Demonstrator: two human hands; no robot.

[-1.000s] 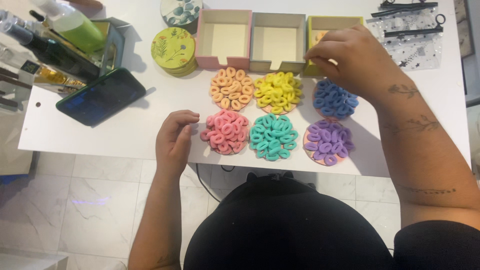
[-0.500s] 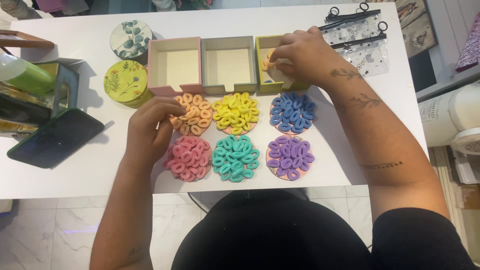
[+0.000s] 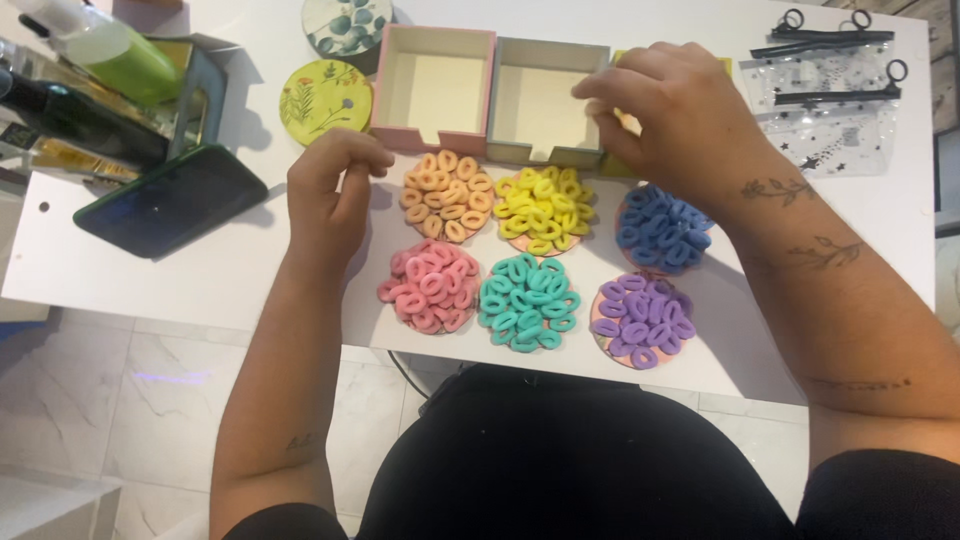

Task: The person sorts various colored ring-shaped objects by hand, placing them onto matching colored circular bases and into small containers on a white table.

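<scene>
Hands work over a white worktop point(image 3: 250, 270) covered with six round heaps of small hair ties. The left hand point(image 3: 330, 190) hovers with its fingers point(image 3: 360, 150) curled loosely inward, tips close to the thumb, just beside the orange heap point(image 3: 445, 195); whether it pinches anything I cannot tell. The right hand point(image 3: 685, 120) reaches toward the far edge, its fingers bent and bunched together at the rim between the grey-green box point(image 3: 545, 100) and a yellow box point(image 3: 622, 125) that it mostly hides; whether a tie sits in that grip cannot be told.

Nearer the front edge lie the pink heap point(image 3: 430, 285), the teal heap point(image 3: 528, 300) and the purple heap point(image 3: 643, 318). Behind them, in a second row, sit the orange heap, the yellow heap point(image 3: 542, 208) and the blue heap point(image 3: 662, 228), the last touching the right wrist's underside. A pink box point(image 3: 432, 85) stands open and bare beside the grey-green one, along the far edge.

Toward the left edge rest a dark phone point(image 3: 170, 198), a yellow round tin point(image 3: 325, 97) and a leaf-patterned tin point(image 3: 345, 22). Clear pouches with black zips point(image 3: 835, 95) lie at the far right corner.
</scene>
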